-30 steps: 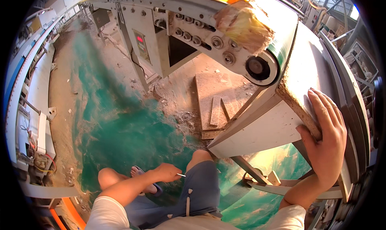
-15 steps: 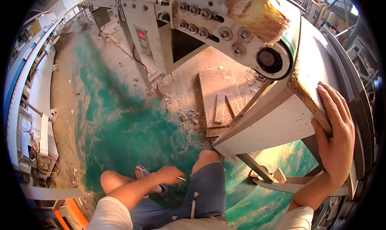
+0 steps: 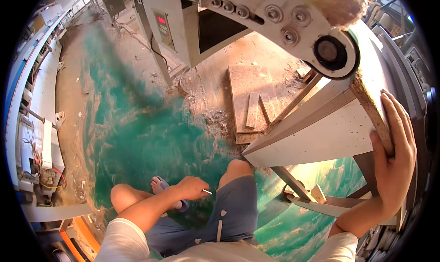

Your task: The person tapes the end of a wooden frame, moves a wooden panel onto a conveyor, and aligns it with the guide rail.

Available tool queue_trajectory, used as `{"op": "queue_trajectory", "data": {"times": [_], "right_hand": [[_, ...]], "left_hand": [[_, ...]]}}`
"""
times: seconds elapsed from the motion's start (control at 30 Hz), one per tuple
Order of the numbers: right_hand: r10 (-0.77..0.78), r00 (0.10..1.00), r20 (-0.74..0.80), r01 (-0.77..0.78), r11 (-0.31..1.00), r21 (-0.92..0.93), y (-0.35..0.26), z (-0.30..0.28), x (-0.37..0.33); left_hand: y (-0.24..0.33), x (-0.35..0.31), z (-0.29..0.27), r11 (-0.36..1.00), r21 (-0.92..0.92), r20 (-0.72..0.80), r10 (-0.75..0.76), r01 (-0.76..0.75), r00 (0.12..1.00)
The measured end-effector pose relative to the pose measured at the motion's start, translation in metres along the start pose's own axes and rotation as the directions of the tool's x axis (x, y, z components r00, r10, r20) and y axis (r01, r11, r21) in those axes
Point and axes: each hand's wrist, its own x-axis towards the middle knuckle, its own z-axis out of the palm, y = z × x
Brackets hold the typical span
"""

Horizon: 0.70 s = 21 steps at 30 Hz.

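My left hand (image 3: 193,188) is closed over my lap, with a thin white stick (image 3: 207,191) like a cigarette poking out of its fingers. At the right, my right hand (image 3: 395,147) lies on the corner of a white-faced chipboard panel (image 3: 373,113). Its fingers stretch flat along the top and its thumb rests against the raw edge. The panel sits by the rounded end of a conveyor machine (image 3: 331,55), which has a dark roller hub and several bolts. A crumpled, brownish wrapped bundle (image 3: 337,7) rests on that end, partly cut off by the picture's top.
A chipboard sheet (image 3: 245,78) with two short strips on it lies on the dusty green floor (image 3: 137,143). A control box (image 3: 163,29) with a red display is on the machine's leg. Along the left runs a long machine (image 3: 34,97) with loose wires. Wooden supports (image 3: 316,195) stand below the panel.
The view has shifted, so the machine end and panel appear farther right and the bundle higher. Both hands keep their holds and poses.
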Motion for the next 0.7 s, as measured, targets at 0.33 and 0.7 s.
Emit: {"op": "queue_trajectory", "data": {"times": [0.33,0.7], "right_hand": [[-0.013,1.000,-0.007,0.013,0.998,-0.066,0.005,0.006,-0.003],[-0.026,0.999,0.024,0.028,0.997,-0.071,0.003,0.002,-0.002]], "left_hand": [[-0.001,0.000,0.002,0.999,-0.028,-0.023,0.030,-0.031,0.999],[0.004,-0.001,-0.005,0.999,-0.018,-0.033,0.032,-0.033,0.999]]}}
